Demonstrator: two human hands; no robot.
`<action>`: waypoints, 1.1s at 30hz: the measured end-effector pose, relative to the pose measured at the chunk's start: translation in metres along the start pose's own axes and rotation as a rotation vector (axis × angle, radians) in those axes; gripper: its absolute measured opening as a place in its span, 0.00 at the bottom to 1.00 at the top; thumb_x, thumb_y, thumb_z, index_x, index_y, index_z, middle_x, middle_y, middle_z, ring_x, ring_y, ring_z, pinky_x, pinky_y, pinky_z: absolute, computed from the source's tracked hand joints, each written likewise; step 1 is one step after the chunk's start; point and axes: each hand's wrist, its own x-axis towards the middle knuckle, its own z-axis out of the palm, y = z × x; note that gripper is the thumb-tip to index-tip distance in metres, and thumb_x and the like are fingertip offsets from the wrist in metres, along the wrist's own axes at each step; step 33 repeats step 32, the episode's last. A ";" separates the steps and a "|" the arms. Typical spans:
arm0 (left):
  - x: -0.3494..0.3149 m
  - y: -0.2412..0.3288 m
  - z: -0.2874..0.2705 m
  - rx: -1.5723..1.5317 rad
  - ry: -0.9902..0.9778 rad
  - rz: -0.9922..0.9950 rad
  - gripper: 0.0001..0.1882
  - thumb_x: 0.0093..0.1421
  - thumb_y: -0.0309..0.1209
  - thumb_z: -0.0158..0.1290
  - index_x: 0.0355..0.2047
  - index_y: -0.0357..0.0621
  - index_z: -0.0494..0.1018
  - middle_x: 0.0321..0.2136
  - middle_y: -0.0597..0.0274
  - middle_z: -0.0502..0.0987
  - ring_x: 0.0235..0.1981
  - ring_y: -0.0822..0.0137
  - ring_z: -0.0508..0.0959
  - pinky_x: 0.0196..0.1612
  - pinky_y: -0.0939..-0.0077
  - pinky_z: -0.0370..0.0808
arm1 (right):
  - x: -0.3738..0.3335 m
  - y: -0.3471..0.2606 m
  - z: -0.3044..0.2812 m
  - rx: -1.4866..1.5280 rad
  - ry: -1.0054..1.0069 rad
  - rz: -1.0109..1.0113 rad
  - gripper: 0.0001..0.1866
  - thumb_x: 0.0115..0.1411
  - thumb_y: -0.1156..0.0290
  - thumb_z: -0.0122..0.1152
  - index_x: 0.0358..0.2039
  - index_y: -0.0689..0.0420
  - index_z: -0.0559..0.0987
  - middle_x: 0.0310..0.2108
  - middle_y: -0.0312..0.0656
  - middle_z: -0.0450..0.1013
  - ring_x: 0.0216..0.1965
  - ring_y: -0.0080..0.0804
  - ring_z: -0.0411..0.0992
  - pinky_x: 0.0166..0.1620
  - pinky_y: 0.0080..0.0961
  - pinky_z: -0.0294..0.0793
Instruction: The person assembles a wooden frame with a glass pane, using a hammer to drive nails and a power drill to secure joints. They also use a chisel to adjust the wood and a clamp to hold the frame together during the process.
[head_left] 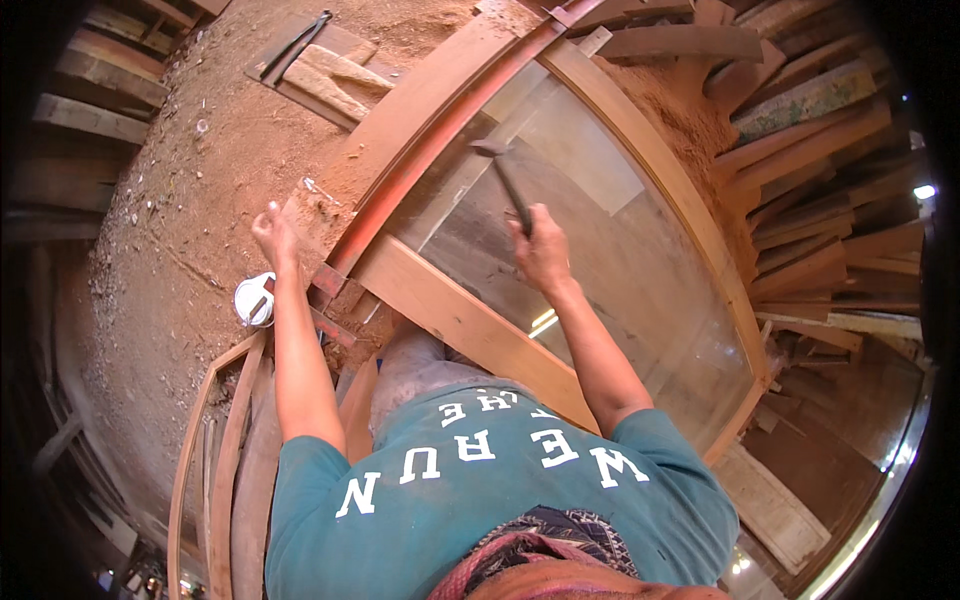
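Note:
My right hand [543, 250] is closed round the handle of a hammer [512, 190]. The hammer is raised over a wood-framed glass panel [620, 270], its dark head pointing away from me. Across the frame's left side runs a long red metal bar clamp [400, 190], with a jaw at its near end. My left hand [275, 235] is curled closed beside the near end of a broad wooden plank [420, 90], left of the clamp. Whatever its fingers may hold is too small to make out. A wooden frame rail [470, 315] crosses just in front of my body.
A white container [255, 300] stands on the sawdust-covered ground by my left forearm. Curved wooden pieces [230, 450] lean at lower left. Stacked offcuts [820, 200] fill the right side. Beyond my left hand, wood blocks [335, 80] lie on a board with a dark tool.

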 end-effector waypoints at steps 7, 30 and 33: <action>-0.117 0.058 -0.039 0.169 -0.021 0.500 0.19 0.65 0.30 0.56 0.54 0.36 0.72 0.52 0.48 0.74 0.54 0.54 0.75 0.59 0.63 0.70 | -0.048 0.070 -0.015 -0.034 0.085 0.216 0.12 0.59 0.73 0.69 0.38 0.59 0.73 0.33 0.53 0.76 0.38 0.56 0.76 0.41 0.46 0.75; -0.147 0.244 0.242 -0.470 -0.840 0.400 0.08 0.67 0.26 0.60 0.44 0.36 0.82 0.36 0.65 0.82 0.38 0.74 0.78 0.46 0.76 0.77 | 0.038 0.019 -0.063 0.547 0.048 0.614 0.11 0.60 0.69 0.71 0.39 0.60 0.82 0.28 0.35 0.78 0.30 0.23 0.74 0.37 0.26 0.75; -0.098 0.268 0.304 -0.409 -0.770 0.548 0.08 0.68 0.27 0.59 0.44 0.37 0.82 0.38 0.64 0.82 0.41 0.73 0.79 0.48 0.73 0.77 | 0.045 0.038 -0.054 0.678 0.066 0.640 0.10 0.61 0.70 0.69 0.41 0.58 0.82 0.32 0.39 0.81 0.36 0.25 0.78 0.44 0.28 0.78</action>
